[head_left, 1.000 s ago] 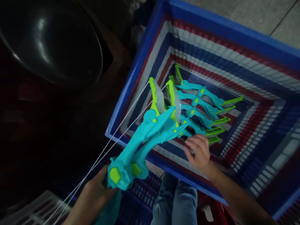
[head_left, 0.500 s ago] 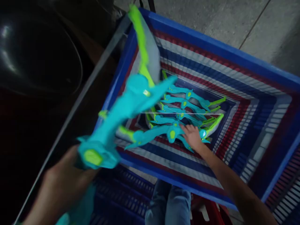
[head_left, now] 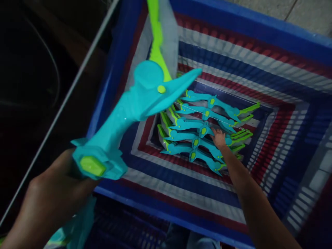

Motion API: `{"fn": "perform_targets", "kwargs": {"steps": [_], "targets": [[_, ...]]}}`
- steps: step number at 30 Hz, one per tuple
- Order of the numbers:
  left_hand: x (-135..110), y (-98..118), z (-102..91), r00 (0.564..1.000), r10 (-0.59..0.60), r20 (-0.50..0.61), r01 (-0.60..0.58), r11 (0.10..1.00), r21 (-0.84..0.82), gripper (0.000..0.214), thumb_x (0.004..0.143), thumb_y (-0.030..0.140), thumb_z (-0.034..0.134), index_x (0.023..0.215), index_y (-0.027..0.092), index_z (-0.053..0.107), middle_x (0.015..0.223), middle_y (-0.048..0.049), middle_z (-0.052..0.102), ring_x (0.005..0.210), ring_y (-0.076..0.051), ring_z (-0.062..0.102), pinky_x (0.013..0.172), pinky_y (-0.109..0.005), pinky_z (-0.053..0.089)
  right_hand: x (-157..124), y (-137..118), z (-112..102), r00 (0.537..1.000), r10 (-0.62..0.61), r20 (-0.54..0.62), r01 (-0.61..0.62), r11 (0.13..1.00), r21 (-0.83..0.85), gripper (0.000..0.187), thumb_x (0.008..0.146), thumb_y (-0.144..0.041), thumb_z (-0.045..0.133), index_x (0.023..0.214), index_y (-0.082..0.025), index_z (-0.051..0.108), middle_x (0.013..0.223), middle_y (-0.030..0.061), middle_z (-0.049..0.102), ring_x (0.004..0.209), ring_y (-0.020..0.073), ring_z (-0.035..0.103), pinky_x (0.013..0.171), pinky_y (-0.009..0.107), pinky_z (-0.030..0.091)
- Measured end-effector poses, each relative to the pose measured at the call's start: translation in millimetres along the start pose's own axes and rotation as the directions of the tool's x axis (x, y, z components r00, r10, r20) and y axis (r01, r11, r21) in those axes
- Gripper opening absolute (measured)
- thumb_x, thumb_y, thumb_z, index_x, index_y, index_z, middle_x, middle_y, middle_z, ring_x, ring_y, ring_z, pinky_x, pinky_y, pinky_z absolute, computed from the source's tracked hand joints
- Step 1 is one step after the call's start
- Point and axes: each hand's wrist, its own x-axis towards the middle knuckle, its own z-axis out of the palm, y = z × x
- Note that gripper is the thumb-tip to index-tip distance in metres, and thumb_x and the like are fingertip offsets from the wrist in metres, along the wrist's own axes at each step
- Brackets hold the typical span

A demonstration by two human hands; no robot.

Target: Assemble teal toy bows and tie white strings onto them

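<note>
My left hand is closed round the grip of a turquoise toy bow with lime-green limbs, held high over the left side of a crate. Its pale string slants along the left of the view. Deep in the crate, my right hand has its fingers curled on the right half of another toy bow, near its green centre piece. Several matching toy bows lie in a row around it, one toy bow nearest me and one toy bow farthest.
The big crate has a blue rim and slatted walls striped red, white and blue. Dark, poorly lit objects stand to the left. Grey floor shows at the top right. Jeans-covered legs are below the crate.
My right hand has lowered a toy bow into the row in the crate. My left hand has shifted slightly left with its bow, and the view has moved closer to the crate.
</note>
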Motion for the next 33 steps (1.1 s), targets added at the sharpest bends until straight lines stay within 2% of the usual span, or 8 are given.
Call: {"fn": "perform_targets", "kwargs": {"steps": [7, 12, 17, 21, 23, 25, 28, 33], "targets": [[2.6, 74.8, 14.9, 0.955, 0.213, 0.207, -0.225, 0.974, 0.037, 0.022, 0.067, 0.029, 0.053, 0.088, 0.024, 0.050, 0.065, 0.0078, 0.059, 0.062, -0.016, 0.061, 0.056, -0.022, 0.041, 11.1, -0.9, 3.5, 0.998, 0.057, -0.038, -0.057, 0.998, -0.012, 0.052, 0.089, -0.034, 0.055, 0.140, -0.025, 0.046, 0.127, 0.0170, 0.053, 0.116, 0.0330, 0.045, 0.090, 0.046, 0.039], [9.4, 105.0, 48.6, 0.794, 0.452, 0.405, -0.551, 0.818, 0.166, 0.024, 0.078, 0.017, 0.050, 0.102, 0.021, 0.051, 0.101, -0.0042, 0.067, 0.084, -0.023, 0.067, 0.064, -0.027, 0.045, -50.0, -19.6, -23.4, 0.970, -0.084, -0.227, 0.099, 0.993, 0.058, 0.034, 0.091, -0.029, 0.047, 0.118, -0.017, 0.064, 0.118, 0.0167, 0.061, 0.113, 0.0333, 0.049, 0.096, 0.051, 0.036], [32.4, 144.4, 83.2, 0.606, 0.642, 0.470, -0.787, 0.571, 0.234, 0.040, 0.076, 0.009, 0.051, 0.115, 0.019, 0.052, 0.109, -0.0091, 0.065, 0.090, -0.027, 0.067, 0.069, -0.032, 0.050, -143.8, -45.3, -94.0, 0.783, -0.459, -0.421, 0.528, 0.847, 0.058, 0.027, 0.092, -0.032, 0.049, 0.114, -0.030, 0.065, 0.104, 0.0080, 0.065, 0.107, 0.0267, 0.054, 0.095, 0.047, 0.040], [47.4, 192.4, 109.5, 0.353, 0.790, 0.500, -0.934, 0.323, 0.149, 0.036, 0.081, 0.006, 0.047, 0.113, 0.018, 0.058, 0.104, -0.0118, 0.065, 0.097, -0.027, 0.065, 0.078, -0.036, 0.050, -113.2, -36.8, -123.2, 0.849, -0.420, -0.319, 0.451, 0.892, 0.024, 0.050, 0.091, -0.040, 0.050, 0.137, -0.021, 0.048, 0.122, 0.0139, 0.059, 0.116, 0.0317, 0.051, 0.101, 0.052, 0.037], [53.6, 216.3, 123.6, 0.297, 0.842, 0.450, -0.955, 0.264, 0.137, 0.037, 0.086, 0.006, 0.043, 0.118, 0.018, 0.058, 0.110, -0.0137, 0.064, 0.109, -0.029, 0.060, 0.090, -0.043, 0.047, -78.6, -18.2, -116.7, 0.888, -0.398, -0.231, 0.422, 0.904, 0.062, 0.053, 0.093, -0.039, 0.047, 0.142, -0.018, 0.042, 0.117, 0.0138, 0.062, 0.110, 0.0294, 0.055, 0.096, 0.046, 0.043], [59.0, 231.0, 138.4, 0.318, 0.893, 0.320, -0.947, 0.286, 0.144, 0.043, 0.088, 0.008, 0.042, 0.129, 0.019, 0.052, 0.127, -0.0159, 0.056, 0.126, -0.031, 0.047, 0.104, -0.052, 0.036, -47.2, 4.6, -103.1, 0.918, -0.342, -0.200, 0.360, 0.931, 0.059, 0.054, 0.094, -0.035, 0.045, 0.145, -0.018, 0.038, 0.114, 0.0136, 0.063, 0.107, 0.0287, 0.056, 0.092, 0.042, 0.046], [60.5, 223.5, 159.8, 0.458, 0.884, 0.094, -0.888, 0.450, 0.094, 0.054, 0.087, 0.017, 0.054, 0.139, 0.014, 0.042, 0.145, -0.0201, 0.039, 0.140, -0.034, 0.027, 0.113, -0.059, 0.021, -9.1, 34.1, -83.5, 0.947, -0.283, -0.155, 0.285, 0.958, -0.007, 0.058, 0.093, -0.031, 0.048, 0.147, -0.018, 0.034, 0.116, 0.0140, 0.063, 0.106, 0.0291, 0.057, 0.091, 0.040, 0.044], [33.7, 141.1, 180.6, 0.617, 0.784, -0.064, -0.784, 0.605, -0.142, 0.030, 0.088, 0.025, 0.057, 0.112, 0.009, 0.063, 0.122, -0.0189, 0.057, 0.131, -0.034, 0.039, 0.109, -0.049, 0.037, 52.6, 46.3, -60.9, 0.976, -0.215, -0.024, 0.215, 0.977, -0.011, 0.059, 0.090, -0.029, 0.053, 0.146, -0.017, 0.036, 0.123, 0.0134, 0.061, 0.112, 0.0282, 0.055, 0.094, 0.036, 0.042]]}}
